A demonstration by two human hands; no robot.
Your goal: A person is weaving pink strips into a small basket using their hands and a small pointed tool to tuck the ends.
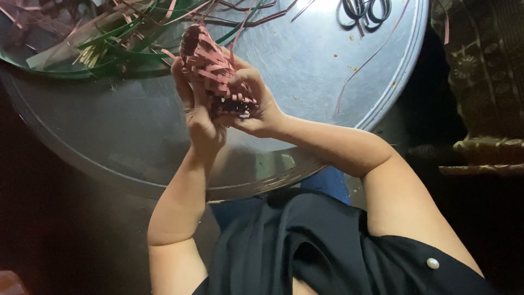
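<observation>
Pink woven piece [215, 68] | left fingers [183, 82] wrapped round it | right fingers [245, 82] pinching it

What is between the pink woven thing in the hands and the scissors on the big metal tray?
In the head view, mostly bare shiny tray lies between the pink woven piece and the scissors, crossed by a few loose pink strips.

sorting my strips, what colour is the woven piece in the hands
Pink, a dusty rose, woven piece; it shows best in the head view.
</observation>
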